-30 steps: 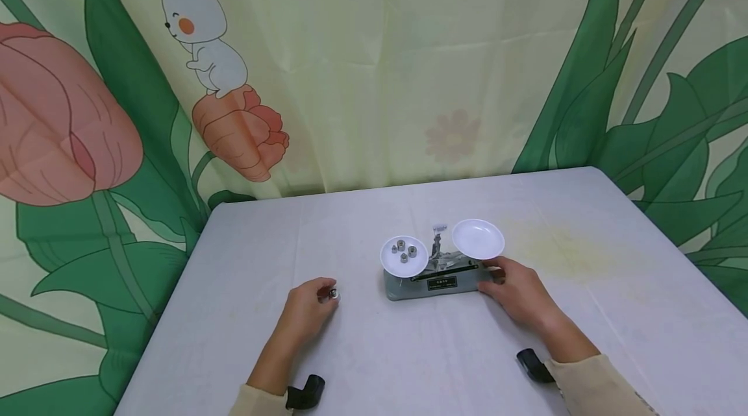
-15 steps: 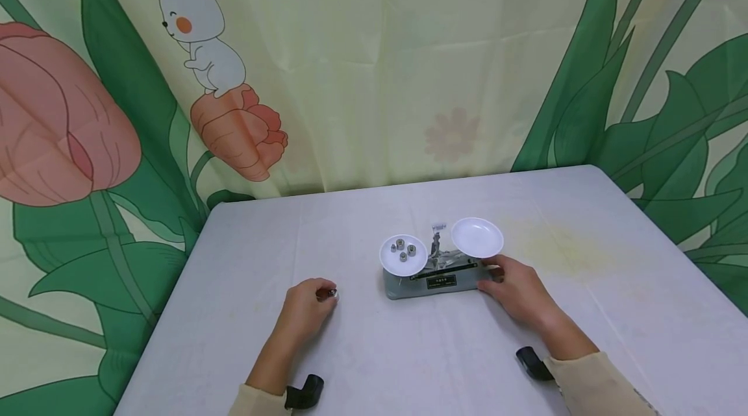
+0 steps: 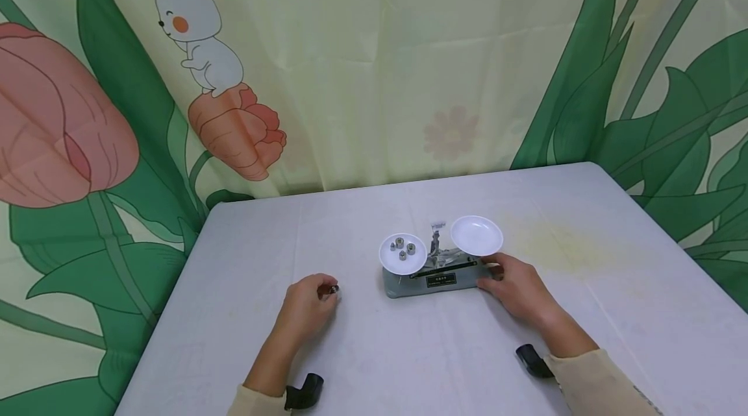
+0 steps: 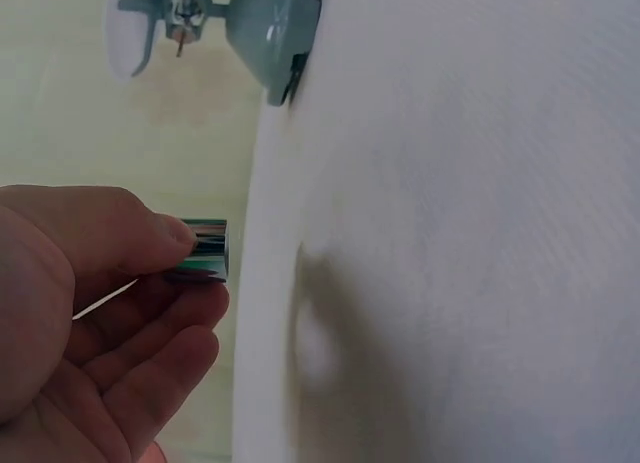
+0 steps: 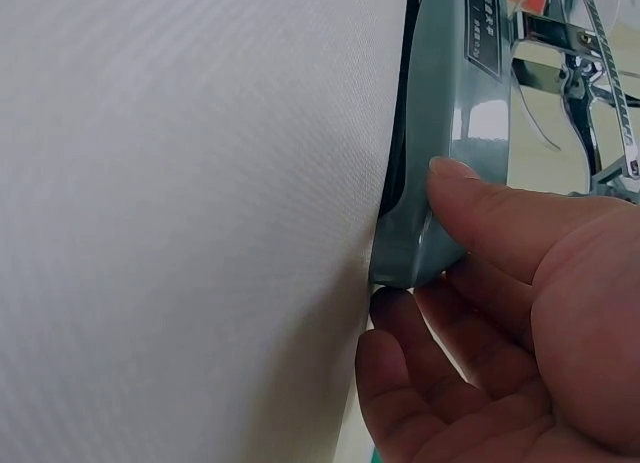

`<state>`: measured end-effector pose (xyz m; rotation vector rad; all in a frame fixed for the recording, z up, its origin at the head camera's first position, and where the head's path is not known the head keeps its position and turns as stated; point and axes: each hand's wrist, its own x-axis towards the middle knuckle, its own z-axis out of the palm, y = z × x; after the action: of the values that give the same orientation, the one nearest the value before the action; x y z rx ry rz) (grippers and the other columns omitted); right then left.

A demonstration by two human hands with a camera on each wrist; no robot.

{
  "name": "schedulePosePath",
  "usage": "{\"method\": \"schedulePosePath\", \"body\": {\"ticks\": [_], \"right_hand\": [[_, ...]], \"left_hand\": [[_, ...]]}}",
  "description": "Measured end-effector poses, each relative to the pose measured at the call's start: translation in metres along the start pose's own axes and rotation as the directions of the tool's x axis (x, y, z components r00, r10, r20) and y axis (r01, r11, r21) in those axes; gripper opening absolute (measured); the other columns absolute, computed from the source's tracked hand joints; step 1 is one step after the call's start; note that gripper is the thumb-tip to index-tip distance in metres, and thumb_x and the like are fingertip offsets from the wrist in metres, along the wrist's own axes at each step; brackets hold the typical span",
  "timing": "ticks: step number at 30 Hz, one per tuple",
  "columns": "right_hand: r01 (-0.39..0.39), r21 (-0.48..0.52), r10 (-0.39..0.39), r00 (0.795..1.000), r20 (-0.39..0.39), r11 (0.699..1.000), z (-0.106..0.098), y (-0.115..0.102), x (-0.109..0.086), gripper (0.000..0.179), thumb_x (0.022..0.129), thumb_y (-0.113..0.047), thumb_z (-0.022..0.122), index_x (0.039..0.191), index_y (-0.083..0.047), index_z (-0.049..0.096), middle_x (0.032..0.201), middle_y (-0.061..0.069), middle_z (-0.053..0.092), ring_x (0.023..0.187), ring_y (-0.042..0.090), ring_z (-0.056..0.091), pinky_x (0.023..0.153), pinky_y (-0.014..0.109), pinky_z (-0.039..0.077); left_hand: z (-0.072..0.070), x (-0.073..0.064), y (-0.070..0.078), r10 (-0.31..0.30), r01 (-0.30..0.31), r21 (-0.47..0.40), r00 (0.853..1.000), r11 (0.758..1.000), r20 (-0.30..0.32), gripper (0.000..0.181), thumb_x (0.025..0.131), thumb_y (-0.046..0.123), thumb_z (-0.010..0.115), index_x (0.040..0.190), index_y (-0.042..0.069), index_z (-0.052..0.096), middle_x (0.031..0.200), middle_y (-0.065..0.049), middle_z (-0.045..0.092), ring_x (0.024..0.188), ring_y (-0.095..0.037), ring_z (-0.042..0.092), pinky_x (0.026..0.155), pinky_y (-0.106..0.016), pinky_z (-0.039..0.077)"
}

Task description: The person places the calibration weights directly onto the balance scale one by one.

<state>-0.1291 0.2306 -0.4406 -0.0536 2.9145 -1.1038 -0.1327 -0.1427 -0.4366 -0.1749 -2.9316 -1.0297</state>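
My left hand (image 3: 306,307) pinches a small shiny metal weight (image 4: 208,253) between thumb and fingertips, in front and to the left of a balance scale. In the left wrist view the weight is held above the white cloth. My right hand (image 3: 521,287) grips the right end of the scale's grey base (image 3: 429,286), thumb on the front face and fingers behind. Several small metal weights (image 3: 411,248) stand on the left white pan (image 3: 403,266). The right white pan (image 3: 476,235) bears nothing and appears higher than the left one.
A white cloth (image 3: 397,351) covers the table under the scale. Behind it hangs a printed curtain (image 3: 362,78) with tulips and a rabbit. A black wrist device (image 3: 305,391) shows at the left wrist, another black device (image 3: 533,361) at the right.
Both hands keep their holds and nearly the same places. The head view has shifted very slightly, and the scale stays where it was.
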Motion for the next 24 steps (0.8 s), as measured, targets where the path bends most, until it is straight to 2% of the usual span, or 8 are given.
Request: {"method": "schedulePosePath", "body": {"ticks": [7, 16, 24], "right_hand": [[0.002, 0.003, -0.002, 1.0, -0.002, 1.0, 0.0, 0.001, 0.0, 0.051, 0.089, -0.013, 0.073, 0.133, 0.005, 0.055, 0.129, 0.024, 0.061, 0.111, 0.041, 0.062, 0.093, 0.058, 0.047], [-0.008, -0.001, 0.008, 1.0, 0.003, 1.0, 0.001, 0.001, 0.001, 0.052, 0.089, -0.013, 0.073, 0.134, 0.005, 0.055, 0.129, 0.024, 0.06, 0.112, 0.041, 0.061, 0.093, 0.058, 0.047], [-0.022, -0.008, 0.022, 1.0, 0.001, 1.0, 0.002, 0.0, 0.001, 0.051, 0.088, -0.013, 0.073, 0.133, 0.005, 0.055, 0.129, 0.024, 0.061, 0.112, 0.041, 0.061, 0.093, 0.058, 0.047]], "left_hand": [[-0.006, -0.001, 0.011, 0.021, -0.021, -0.049, 1.0, 0.999, 0.0, 0.016, 0.087, -0.002, 0.071, 0.102, 0.002, 0.071, 0.098, -0.006, 0.07, 0.092, -0.022, 0.067, 0.082, -0.037, 0.057], [-0.011, -0.001, 0.018, 0.034, -0.032, -0.107, 0.999, 0.994, 0.017, 0.016, 0.088, -0.001, 0.069, 0.104, 0.002, 0.07, 0.1, -0.005, 0.068, 0.094, -0.021, 0.066, 0.083, -0.034, 0.057], [-0.017, -0.001, 0.03, 0.107, -0.109, -0.107, 0.994, 0.988, -0.022, 0.019, 0.089, 0.001, 0.068, 0.108, 0.002, 0.07, 0.103, -0.004, 0.067, 0.094, -0.02, 0.065, 0.083, -0.037, 0.057]]}}
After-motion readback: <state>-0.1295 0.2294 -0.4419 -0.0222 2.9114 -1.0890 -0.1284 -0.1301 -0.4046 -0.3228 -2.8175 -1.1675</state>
